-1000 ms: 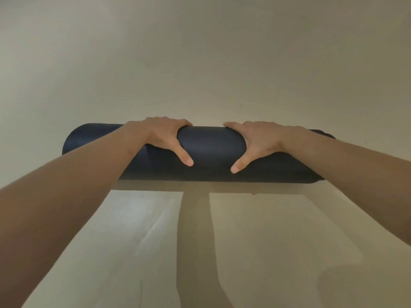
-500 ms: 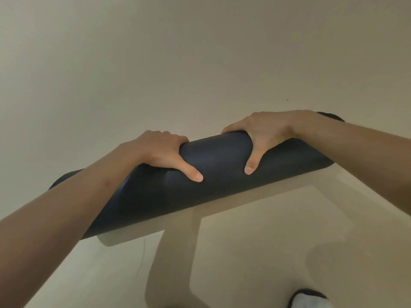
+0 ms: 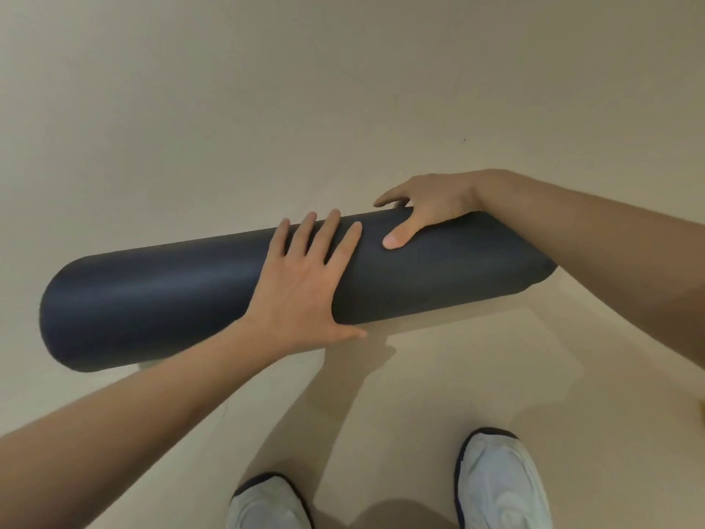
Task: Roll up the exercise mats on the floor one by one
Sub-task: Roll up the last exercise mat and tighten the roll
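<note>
Over the beige floor (image 3: 343,89) our rolled dark blue mat (image 3: 152,299) slants up rightward, our left hand (image 3: 301,284) pressed flat on its middle, fingers spread, our right hand (image 3: 431,208) gripping further along, above our white shoes (image 3: 499,479).

The floor (image 3: 229,89) is smooth, plain beige; a dark blue rolled mat (image 3: 171,295) stretches across it at a slant, left end nearer, right end farther; a soft shadow runs under its near edge, and whether it rests on the floor or hangs just above cannot be told; a pale left shoe (image 3: 269,505) and right shoe (image 3: 503,486), dark-trimmed, stand near the mat, toes toward it; a tiny dark speck (image 3: 464,139) lies beyond the mat.
</note>
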Demonstrator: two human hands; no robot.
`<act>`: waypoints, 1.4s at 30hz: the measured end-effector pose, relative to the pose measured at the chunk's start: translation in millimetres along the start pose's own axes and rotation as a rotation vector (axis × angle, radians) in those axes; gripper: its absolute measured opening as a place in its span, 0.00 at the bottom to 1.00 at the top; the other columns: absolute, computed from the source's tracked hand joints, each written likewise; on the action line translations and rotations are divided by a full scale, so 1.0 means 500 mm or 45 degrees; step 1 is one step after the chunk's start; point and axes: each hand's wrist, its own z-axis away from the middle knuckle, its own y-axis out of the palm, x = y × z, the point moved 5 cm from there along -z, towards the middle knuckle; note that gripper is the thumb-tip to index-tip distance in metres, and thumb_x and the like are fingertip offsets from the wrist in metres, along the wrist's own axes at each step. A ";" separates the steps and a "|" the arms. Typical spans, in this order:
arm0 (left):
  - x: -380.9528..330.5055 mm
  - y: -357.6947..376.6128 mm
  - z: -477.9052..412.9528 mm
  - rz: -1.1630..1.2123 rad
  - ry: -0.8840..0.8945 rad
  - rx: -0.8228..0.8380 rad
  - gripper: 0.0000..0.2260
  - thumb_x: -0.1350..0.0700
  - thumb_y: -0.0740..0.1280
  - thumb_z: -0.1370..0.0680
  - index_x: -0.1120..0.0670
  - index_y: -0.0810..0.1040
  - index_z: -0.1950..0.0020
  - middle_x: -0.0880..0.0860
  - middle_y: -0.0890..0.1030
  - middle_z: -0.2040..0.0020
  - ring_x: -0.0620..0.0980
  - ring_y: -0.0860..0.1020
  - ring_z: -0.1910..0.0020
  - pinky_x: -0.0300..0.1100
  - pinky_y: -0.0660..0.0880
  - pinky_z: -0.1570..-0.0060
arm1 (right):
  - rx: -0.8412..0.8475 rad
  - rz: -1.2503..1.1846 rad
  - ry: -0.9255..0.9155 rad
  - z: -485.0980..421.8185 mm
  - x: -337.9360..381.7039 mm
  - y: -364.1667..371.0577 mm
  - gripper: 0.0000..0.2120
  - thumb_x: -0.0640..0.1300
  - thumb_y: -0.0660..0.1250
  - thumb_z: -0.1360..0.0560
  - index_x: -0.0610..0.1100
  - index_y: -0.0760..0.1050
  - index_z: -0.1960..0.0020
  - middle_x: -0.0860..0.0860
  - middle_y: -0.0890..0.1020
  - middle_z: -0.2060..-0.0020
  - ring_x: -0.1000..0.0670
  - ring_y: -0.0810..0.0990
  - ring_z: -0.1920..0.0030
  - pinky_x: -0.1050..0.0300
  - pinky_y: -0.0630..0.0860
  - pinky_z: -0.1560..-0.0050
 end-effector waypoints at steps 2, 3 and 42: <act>0.020 -0.001 -0.025 -0.014 0.031 -0.016 0.59 0.19 0.64 0.36 0.51 0.48 0.16 0.57 0.57 0.17 0.62 0.59 0.20 0.61 0.56 0.21 | -0.269 0.033 0.026 0.018 -0.017 -0.011 0.48 0.78 0.69 0.36 0.59 0.64 0.21 0.55 0.72 0.26 0.48 0.72 0.28 0.46 0.69 0.29; 0.033 -0.009 -0.045 0.011 0.047 -0.019 0.59 0.19 0.64 0.37 0.50 0.49 0.16 0.56 0.59 0.18 0.61 0.62 0.21 0.60 0.58 0.22 | -0.425 0.048 -0.002 0.033 -0.025 -0.014 0.45 0.78 0.67 0.32 0.59 0.64 0.21 0.54 0.72 0.25 0.48 0.70 0.27 0.46 0.68 0.29; 0.101 -0.097 -0.380 0.081 0.027 -0.105 0.51 0.22 0.61 0.35 0.46 0.58 0.17 0.51 0.68 0.21 0.60 0.70 0.26 0.60 0.68 0.31 | -1.337 -0.785 0.142 0.046 -0.303 -0.006 0.50 0.59 0.80 0.31 0.61 0.55 0.18 0.48 0.70 0.40 0.53 0.72 0.41 0.77 0.64 0.44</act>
